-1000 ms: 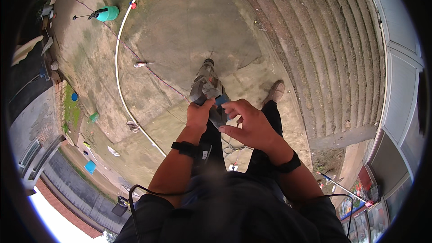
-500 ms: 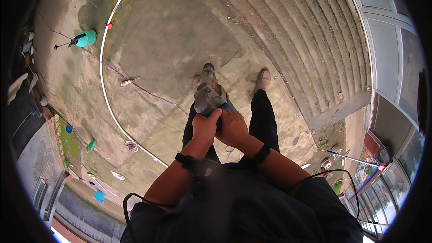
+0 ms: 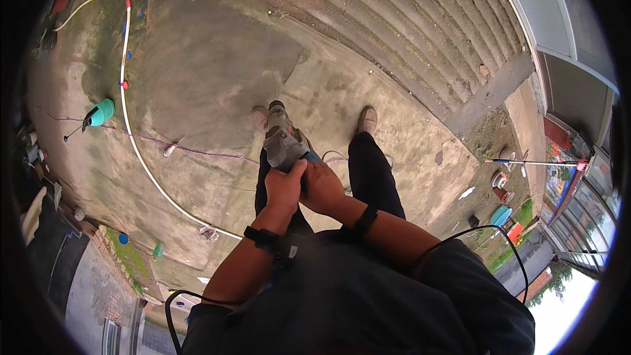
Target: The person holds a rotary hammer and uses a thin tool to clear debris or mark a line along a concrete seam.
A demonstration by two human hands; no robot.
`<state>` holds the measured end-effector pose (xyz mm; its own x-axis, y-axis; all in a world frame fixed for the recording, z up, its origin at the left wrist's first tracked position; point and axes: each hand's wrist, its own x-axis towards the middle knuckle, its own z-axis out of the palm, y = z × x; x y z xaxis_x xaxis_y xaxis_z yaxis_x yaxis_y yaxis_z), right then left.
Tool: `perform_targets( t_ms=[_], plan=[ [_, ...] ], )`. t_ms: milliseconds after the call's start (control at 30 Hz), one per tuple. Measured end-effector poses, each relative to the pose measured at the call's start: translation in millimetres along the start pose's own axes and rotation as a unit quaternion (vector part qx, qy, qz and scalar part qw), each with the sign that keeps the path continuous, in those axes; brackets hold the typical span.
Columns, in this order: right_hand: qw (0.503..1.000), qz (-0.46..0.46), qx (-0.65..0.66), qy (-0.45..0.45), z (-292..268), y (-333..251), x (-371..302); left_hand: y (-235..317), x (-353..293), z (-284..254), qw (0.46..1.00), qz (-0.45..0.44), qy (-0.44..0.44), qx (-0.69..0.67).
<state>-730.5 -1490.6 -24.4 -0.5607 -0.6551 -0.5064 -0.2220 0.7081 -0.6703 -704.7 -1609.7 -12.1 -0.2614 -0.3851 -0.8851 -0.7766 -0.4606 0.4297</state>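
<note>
I hold a grey hammer drill (image 3: 284, 144) with a black chuck in front of my legs, its chuck end pointing away from me. My left hand (image 3: 286, 187) is closed at the back of the drill, with the thumb on top. Beside it, touching it, my right hand (image 3: 323, 187) is wrapped round the drill's dark rear handle. The grip's underside is hidden by my fingers. No bit can be made out beyond the chuck.
A white hose (image 3: 135, 141) curves across the concrete on the left, near a thin twisted cord (image 3: 213, 153), a screwdriver-like tool (image 3: 172, 147) and a teal sprayer bottle (image 3: 101, 112). Ridged soil (image 3: 388, 20) lies ahead right. A long pole (image 3: 532, 162) is at the right.
The view has turned to the right, so the ground, hose and sprayer appear swung round leftward. Both hands keep their hold on the hammer drill.
</note>
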Motion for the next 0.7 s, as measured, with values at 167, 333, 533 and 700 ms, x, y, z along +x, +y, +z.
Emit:
perform_targets(
  t_ms=[167, 333, 533, 700],
  plan=[
    [0.997, 0.039, 0.059, -0.041, -34, 30, -25, -18, -18, 45, 1.0, -0.013, 0.001, -0.005],
    [0.995, 0.026, 0.087, -0.043, -65, 70, -59, -29, -46, 97, 0.997, -0.03, 0.002, -0.075],
    [0.987, -0.041, 0.084, -0.13, -134, 97, -81, -63, -70, 132, 0.967, -0.048, -0.013, -0.249],
    [0.99, -0.047, 0.127, -0.038, -141, 155, -126, -106, -79, 126, 0.919, -0.103, -0.02, -0.379]
  ],
)
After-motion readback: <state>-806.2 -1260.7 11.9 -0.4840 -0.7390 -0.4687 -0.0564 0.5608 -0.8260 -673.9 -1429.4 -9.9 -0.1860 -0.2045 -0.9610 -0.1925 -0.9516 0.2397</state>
